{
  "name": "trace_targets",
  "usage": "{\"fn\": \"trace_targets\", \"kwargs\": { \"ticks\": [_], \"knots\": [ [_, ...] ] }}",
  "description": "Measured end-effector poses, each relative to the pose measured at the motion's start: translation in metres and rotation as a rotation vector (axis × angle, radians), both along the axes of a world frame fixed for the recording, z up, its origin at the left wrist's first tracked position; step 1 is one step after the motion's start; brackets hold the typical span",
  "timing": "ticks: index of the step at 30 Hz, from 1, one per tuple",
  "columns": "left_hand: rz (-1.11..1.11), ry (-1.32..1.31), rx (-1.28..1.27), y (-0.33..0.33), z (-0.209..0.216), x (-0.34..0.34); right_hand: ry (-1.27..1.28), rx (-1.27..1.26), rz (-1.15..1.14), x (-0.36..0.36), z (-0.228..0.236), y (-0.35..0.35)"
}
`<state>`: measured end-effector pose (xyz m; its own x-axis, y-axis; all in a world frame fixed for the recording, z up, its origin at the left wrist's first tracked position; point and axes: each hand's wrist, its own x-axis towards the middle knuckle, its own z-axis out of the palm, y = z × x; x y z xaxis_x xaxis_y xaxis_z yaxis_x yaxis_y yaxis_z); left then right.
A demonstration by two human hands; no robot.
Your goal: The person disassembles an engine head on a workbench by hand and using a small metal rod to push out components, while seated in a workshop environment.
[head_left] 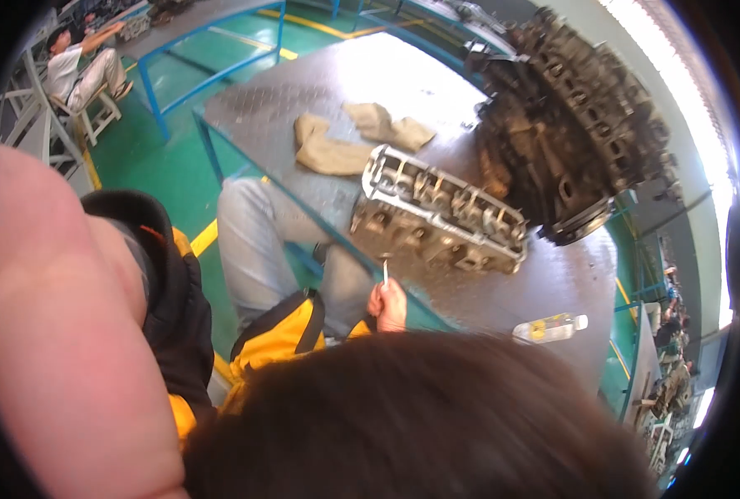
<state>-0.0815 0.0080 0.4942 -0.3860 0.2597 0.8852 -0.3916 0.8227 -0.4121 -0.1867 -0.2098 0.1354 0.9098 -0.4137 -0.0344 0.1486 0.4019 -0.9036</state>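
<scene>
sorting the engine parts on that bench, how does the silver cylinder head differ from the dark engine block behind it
The cylinder head is bright silver and fairly clean; the engine block is dark and grimy. The cylinder head is long and slim, the engine block much bulkier. The cylinder head lies nearer the hand. Both rest on the metal table.

We see a cylinder head (441, 214) lying across the middle of the tabletop (287, 108), with the engine block (574, 125) just behind it to the right. Two cloths (353, 137) lie behind it to the left. A bottle (550, 328) lies on its side at the near right edge — a hand (389, 306) is before the cylinder head.
</scene>
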Motion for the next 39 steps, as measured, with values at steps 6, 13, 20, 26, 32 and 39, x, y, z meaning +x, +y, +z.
{"fn": "trace_targets", "kwargs": {
  "ticks": [6,13,20,26,32,39],
  "knots": [
    [0.071,0.043,0.131,-0.021,-0.019,-0.006,-0.029,-0.172,0.016,-0.004,0.020,0.012],
    [0.032,0.087,0.122,-0.026,-0.037,-0.001,-0.064,0.001,0.043,-0.004,0.013,0.008],
    [-0.024,0.105,0.112,-0.039,-0.034,-0.007,-0.119,0.085,0.054,-0.006,0.011,-0.001],
    [-0.066,0.133,0.121,-0.047,-0.038,-0.008,-0.086,0.080,0.058,-0.011,0.004,0.004],
    [-0.104,0.115,0.121,-0.048,-0.032,-0.014,-0.332,-0.357,-0.519,-0.010,0.004,-0.003],
    [-0.015,0.143,0.135,-0.023,-0.023,-0.025,-0.389,-0.343,-0.546,-0.012,0.029,-0.024]
  ]
}}
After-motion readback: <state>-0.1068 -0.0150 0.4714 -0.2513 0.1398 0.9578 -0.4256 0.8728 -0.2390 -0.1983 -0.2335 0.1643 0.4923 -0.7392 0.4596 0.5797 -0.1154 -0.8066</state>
